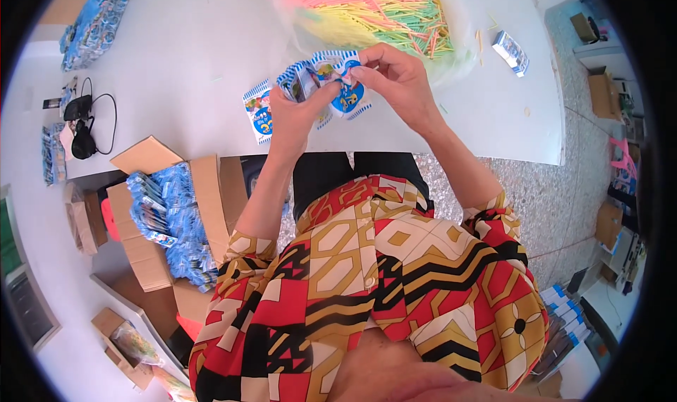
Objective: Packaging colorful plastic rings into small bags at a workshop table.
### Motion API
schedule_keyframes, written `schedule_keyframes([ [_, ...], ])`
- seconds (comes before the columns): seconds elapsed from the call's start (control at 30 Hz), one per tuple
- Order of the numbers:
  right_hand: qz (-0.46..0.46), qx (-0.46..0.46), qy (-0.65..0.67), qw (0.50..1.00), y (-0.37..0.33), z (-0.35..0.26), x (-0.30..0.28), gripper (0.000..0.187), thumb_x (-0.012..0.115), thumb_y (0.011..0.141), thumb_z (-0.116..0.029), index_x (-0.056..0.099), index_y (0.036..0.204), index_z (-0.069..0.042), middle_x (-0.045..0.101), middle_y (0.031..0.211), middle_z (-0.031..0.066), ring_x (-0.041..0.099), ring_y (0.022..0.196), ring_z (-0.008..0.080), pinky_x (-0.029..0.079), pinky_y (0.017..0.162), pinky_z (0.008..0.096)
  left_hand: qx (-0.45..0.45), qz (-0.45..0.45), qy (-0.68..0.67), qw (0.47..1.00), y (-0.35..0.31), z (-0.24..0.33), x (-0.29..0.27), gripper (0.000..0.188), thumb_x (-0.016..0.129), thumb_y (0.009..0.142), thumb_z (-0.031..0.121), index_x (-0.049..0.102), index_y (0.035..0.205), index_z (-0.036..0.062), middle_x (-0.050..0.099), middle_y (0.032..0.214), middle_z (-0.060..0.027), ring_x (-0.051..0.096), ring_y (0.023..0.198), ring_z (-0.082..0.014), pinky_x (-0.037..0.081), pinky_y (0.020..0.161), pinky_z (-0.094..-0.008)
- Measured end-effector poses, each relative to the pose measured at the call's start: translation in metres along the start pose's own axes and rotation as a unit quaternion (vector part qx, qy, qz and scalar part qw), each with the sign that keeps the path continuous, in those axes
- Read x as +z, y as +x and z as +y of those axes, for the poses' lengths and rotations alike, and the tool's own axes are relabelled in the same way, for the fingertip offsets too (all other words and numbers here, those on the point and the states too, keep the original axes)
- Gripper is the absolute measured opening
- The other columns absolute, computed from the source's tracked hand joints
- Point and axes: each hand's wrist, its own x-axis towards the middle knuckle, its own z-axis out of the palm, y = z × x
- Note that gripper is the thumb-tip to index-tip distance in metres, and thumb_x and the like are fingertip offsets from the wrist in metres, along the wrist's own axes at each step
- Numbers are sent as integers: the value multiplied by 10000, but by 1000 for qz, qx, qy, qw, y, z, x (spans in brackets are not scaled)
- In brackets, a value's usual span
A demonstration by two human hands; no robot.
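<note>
Over the white table (pixel 211 70), both my hands are closed on a strip of small blue-and-white striped packets (pixel 350 97) with cartoon pictures. My left hand (pixel 296 116) pinches its left part, thumb lying across the front. At the upper right edge, my right hand (pixel 402 83) grips the strip between thumb and fingers. The strip is folded and crumpled between the hands. Beside my left hand lies another such packet (pixel 258 114), partly covered; I cannot tell whether it joins the strip. Just beyond is a clear plastic bag (pixel 462 56) of thin pink, yellow, green and orange sticks (pixel 395 14).
A small blue-and-white pack (pixel 510 53) lies at the table's right. Left, an open cardboard box (pixel 144 250) holds many blue packets (pixel 180 211). More packet bundles (pixel 99 25) sit at the far left, near a black corded object (pixel 83 135). Stacked goods (pixel 564 317) stand lower right.
</note>
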Motion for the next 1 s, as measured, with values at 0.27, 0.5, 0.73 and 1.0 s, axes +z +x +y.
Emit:
schedule_keyframes([
  [0.27, -18, 16, 60, 998, 9, 2, -10, 131, 579, 883, -57, 613, 995, 0, 645, 896, 40, 582, 796, 75, 477, 712, 229, -23, 17, -47, 998, 2, 1, -4, 203, 706, 764, 30, 650, 951, -24, 669, 887, -61, 620, 760, -90, 513, 691, -242],
  [0.5, -23, -191, -443, 875, 99, -3, -40, 170, 613, 862, -114, 637, 1014, -41, 655, 881, 32, 609, 818, 98, 484, 706, 241, -21, 48, -53, 997, 1, -5, -18, 188, 710, 755, 28, 646, 919, -37, 667, 886, -76, 620, 754, -98, 515, 691, -249],
  [0.73, -217, -266, -610, 714, 160, -3, -49, 194, 515, 786, -75, 613, 953, -63, 634, 967, 121, 588, 936, 315, 453, 815, 429, -22, 65, -45, 997, 0, -3, -21, 191, 719, 740, 49, 650, 899, -32, 668, 862, -71, 617, 740, -96, 506, 679, -248],
  [1.0, -275, -257, -655, 655, 168, -14, -38, 102, 521, 794, -84, 587, 859, -41, 619, 857, 155, 606, 811, 328, 470, 706, 435, 0, 55, -43, 998, 0, 0, -19, 178, 708, 743, 48, 658, 895, -29, 671, 846, -62, 612, 724, -89, 501, 667, -245],
])
